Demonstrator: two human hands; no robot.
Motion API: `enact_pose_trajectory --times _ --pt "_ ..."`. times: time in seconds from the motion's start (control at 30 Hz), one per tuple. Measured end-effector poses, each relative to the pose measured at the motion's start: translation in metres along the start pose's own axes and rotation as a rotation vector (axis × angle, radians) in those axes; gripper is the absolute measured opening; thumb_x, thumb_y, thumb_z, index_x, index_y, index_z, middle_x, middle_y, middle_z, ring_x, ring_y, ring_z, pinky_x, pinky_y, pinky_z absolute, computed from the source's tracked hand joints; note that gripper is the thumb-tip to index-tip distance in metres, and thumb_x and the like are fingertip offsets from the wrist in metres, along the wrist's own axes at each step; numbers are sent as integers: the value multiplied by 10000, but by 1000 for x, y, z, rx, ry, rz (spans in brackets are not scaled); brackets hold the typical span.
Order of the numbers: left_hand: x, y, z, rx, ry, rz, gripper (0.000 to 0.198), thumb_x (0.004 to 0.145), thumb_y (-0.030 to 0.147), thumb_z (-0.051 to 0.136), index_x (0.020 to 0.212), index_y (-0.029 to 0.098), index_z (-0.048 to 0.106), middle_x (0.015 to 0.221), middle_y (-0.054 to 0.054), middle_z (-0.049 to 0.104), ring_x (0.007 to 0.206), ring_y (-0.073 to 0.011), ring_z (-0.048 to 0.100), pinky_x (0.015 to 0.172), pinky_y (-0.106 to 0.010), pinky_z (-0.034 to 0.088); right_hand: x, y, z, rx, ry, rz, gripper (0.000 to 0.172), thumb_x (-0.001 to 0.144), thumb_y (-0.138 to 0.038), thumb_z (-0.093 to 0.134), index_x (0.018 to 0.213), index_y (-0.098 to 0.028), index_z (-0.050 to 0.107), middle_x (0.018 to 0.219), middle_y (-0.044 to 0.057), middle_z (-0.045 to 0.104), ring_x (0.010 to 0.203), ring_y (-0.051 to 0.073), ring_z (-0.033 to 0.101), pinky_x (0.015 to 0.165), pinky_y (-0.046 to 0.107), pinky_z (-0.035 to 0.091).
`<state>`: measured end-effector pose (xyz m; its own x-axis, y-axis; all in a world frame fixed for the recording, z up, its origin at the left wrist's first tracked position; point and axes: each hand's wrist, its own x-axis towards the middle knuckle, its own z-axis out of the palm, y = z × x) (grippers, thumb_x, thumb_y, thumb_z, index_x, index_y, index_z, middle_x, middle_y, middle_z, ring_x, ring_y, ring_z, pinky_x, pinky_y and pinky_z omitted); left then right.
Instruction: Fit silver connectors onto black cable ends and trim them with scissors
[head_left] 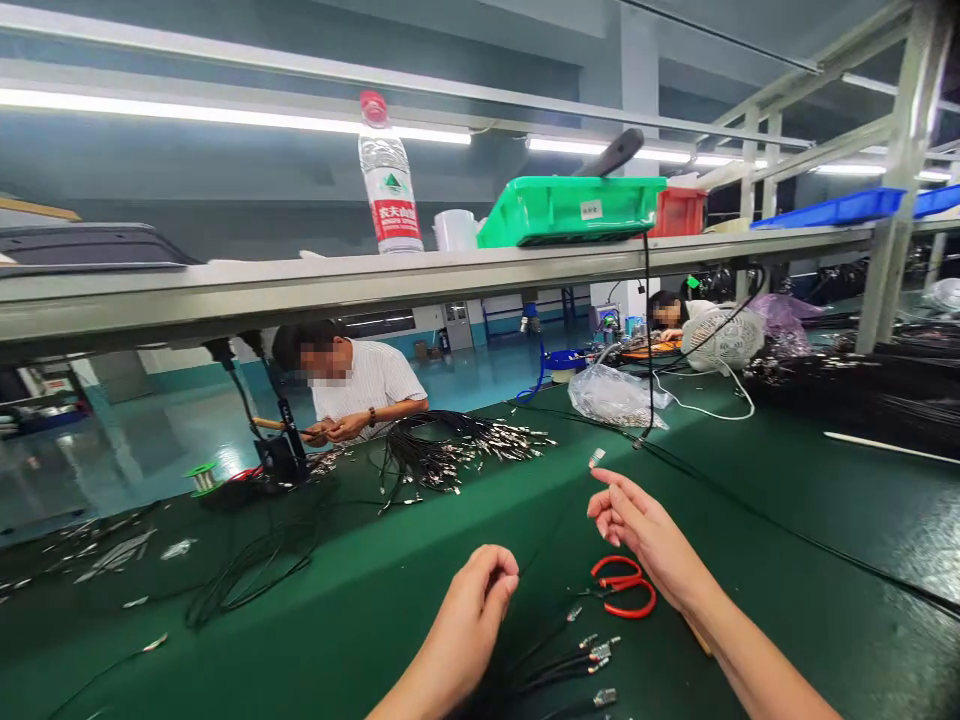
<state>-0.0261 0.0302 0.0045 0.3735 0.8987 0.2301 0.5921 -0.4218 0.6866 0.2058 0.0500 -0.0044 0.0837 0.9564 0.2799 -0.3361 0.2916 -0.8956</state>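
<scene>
Viewing the green worktop [247, 640] from the head camera, I had the left hand [476, 600] curled closed, its fingers [501, 572] loosely clenched with nothing showing between them. The right hand [645, 535] was raised and half open, its fingers [609, 510] spread. A small metal terminal [596, 457] showed just beyond the right fingertips; I could not tell whether they pinched it or it lay on the worktop past them. Any thin lead on it was lost against the dark surface. Below the hands lay a bunch of black cables [559, 665] tipped with metal terminals, with red-handled pliers [622, 588] just beside it. I judged the cables light, limp and springy, and the terminals small, slick and easily dropped, so each was best taken close to its metal end. The lower frame edge cut off the bunch, and its far ends could not be made out. Across the worktop, a co-worker's hands [330, 430] worked a wooden-handled tool [270, 424] near a larger bundle of terminal-ended cables [450, 450]. An overhead shelf [375, 290] crossed the view and hid part of the room beyond.
</scene>
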Motion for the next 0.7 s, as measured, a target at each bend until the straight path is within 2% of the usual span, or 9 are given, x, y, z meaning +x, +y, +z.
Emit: enact_pose_trajectory --times 0.1,0.17,0.27,0.37,0.43,0.5,0.57,0.7 --pt "-12 11 11 -53 -71 33 114 831 220 385 767 185 472 716 4 487 685 -133 434 626 -225 352 -10 -20 4 154 14 -123 352 760 -406 618 1038 -195 573 696 -5 541 561 92 448 500 206 356" --pt "-9 17 19 -62 -94 41 96 804 182 409 735 181 475 697 8 484 680 -133 428 643 -234 347 -15 -29 1 136 23 -165 255 758 -363 634 930 -176 611 668 -5 537 543 81 439 500 202 347" --pt "7 37 30 -173 -82 100 52 744 151 483 784 179 500 743 0 510 717 -138 459 678 -239 366 -18 -35 -4 3 19 -175 217 767 -359 624 846 -157 612 596 -7 540 500 81 442 494 210 347" --pt "29 72 41 -423 -27 119 250 691 171 559 938 181 518 840 -22 538 741 -145 490 625 -222 397 -18 -36 -6 -104 4 -179 230 765 -380 614 806 -154 594 576 -14 527 486 88 434 475 214 333" --pt "40 93 47 -542 31 110 196 689 188 567 883 161 557 791 -22 547 683 -134 481 588 -213 390 -19 -38 -6 -167 25 -197 230 762 -382 611 744 -156 569 560 -28 491 485 85 404 464 210 308" --pt "45 105 52 -601 55 84 105 707 218 567 763 133 590 687 -14 539 612 -114 445 566 -208 364 -21 -41 -6 -231 60 -213 260 774 -386 588 661 -162 521 528 -45 437 478 81 361 459 211 280" --pt "46 106 54 -655 25 31 150 726 263 574 705 115 596 597 4 497 540 -90 377 514 -200 310 -22 -45 -7 -307 68 -214 322 795 -391 549 583 -170 450 499 -56 381 470 80 321 461 218 260" --pt "44 91 55 -824 -68 -14 219 763 321 571 699 112 571 541 44 376 490 -61 234 460 -200 185 -25 -52 -5 -454 7 -196 372 826 -379 493 539 -179 366 503 -62 328 492 86 301 489 226 257"
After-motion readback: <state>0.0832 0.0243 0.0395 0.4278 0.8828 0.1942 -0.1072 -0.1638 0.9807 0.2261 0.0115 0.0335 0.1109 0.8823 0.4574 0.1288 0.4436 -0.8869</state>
